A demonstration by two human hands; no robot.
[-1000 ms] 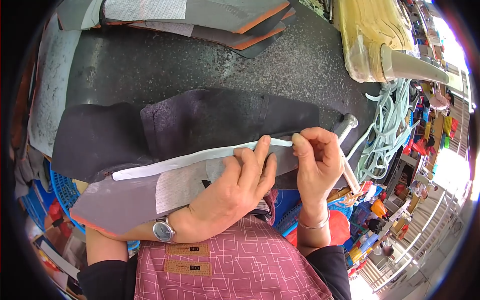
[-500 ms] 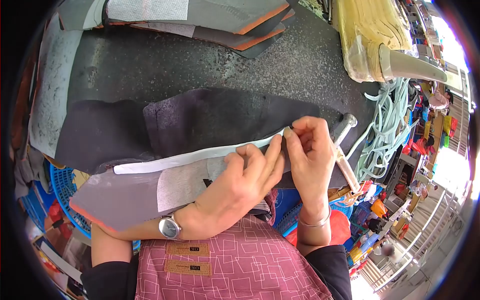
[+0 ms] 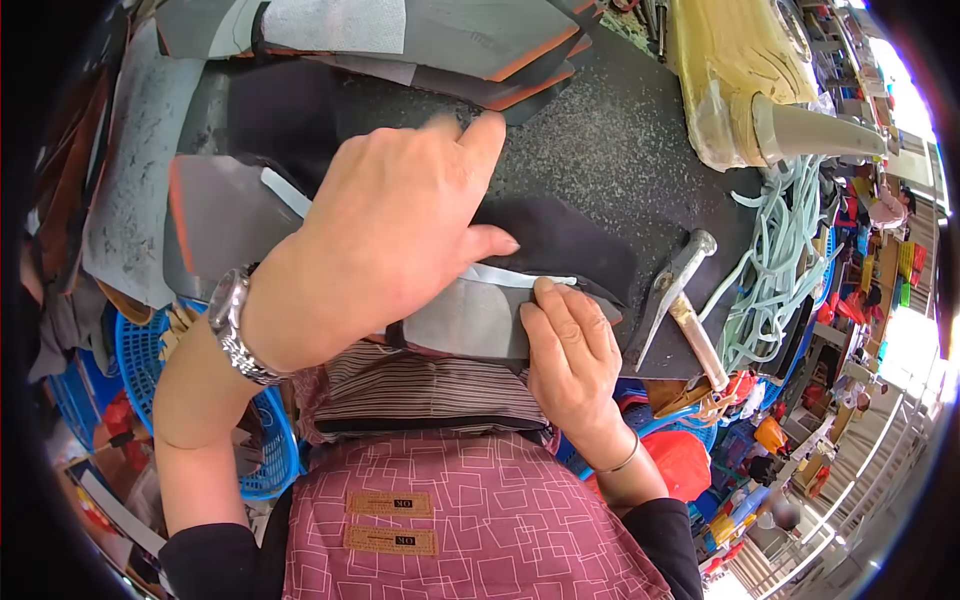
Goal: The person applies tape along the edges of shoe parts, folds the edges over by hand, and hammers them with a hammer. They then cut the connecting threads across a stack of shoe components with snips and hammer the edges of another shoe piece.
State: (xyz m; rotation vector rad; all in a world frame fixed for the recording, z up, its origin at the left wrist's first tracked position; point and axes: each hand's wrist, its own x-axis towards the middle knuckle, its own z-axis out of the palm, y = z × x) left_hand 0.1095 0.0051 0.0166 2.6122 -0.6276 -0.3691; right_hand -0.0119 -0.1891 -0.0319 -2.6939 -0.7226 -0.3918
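My left hand (image 3: 390, 220), wearing a watch, hovers over the middle of a grey panel (image 3: 225, 215) with an orange edge. Its thumb and index finger are apart; the other fingertips are hidden or blurred, and nothing shows in its grasp. A narrow pale strip (image 3: 510, 277) runs along the panel's upper edge, partly covered by this hand. My right hand (image 3: 575, 350) has its fingers closed at the strip's right end, against the panel. Black sheet material (image 3: 560, 235) lies behind the strip.
A hammer (image 3: 682, 290) lies right of my right hand, beside a pointed metal blade. Further right hangs a bundle of pale green strips (image 3: 770, 260). More grey panels (image 3: 430, 40) are stacked at the back. A yellowish block (image 3: 735, 80) with a curved horn stands back right; blue baskets (image 3: 270, 440) sit below.
My left hand has left the strip's right part, rising up and left with thumb spread. My right hand has moved down and left. The panel has shifted upward at its left end.
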